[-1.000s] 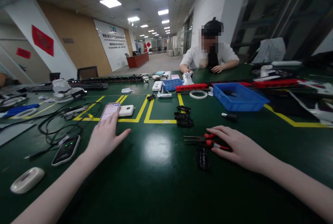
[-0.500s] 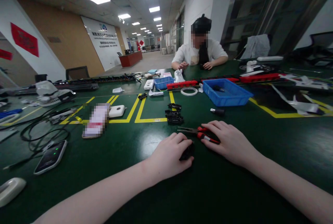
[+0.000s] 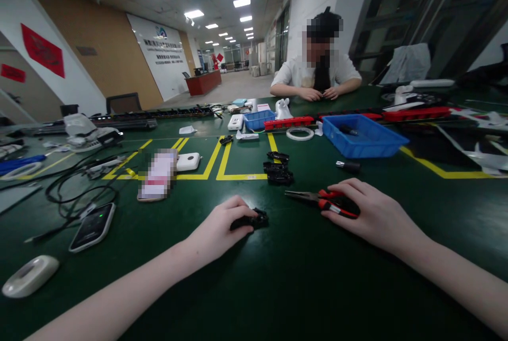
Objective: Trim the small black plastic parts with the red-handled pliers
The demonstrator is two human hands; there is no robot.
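Observation:
In the head view, my left hand is closed round a small black part, whose far end sticks out past the fingers just above the green table. My right hand grips the red-and-black handles of long-nose pliers, with the metal jaws pointing left. The hand's palm side is hidden. Beyond the pliers, several similar black parts lie in a small group beside the yellow tape. A dark cylinder with a silvery end lies beyond my right hand.
A blue bin stands at the right, near a white ring and a red strip. On the left lie a phone, a dark device, black cables and a pale rounded object. Another person sits opposite.
My left hand has moved left with the black part, away from the pliers, and more of the part shows. My right hand and the pliers have shifted right. The other person's hands have come together.

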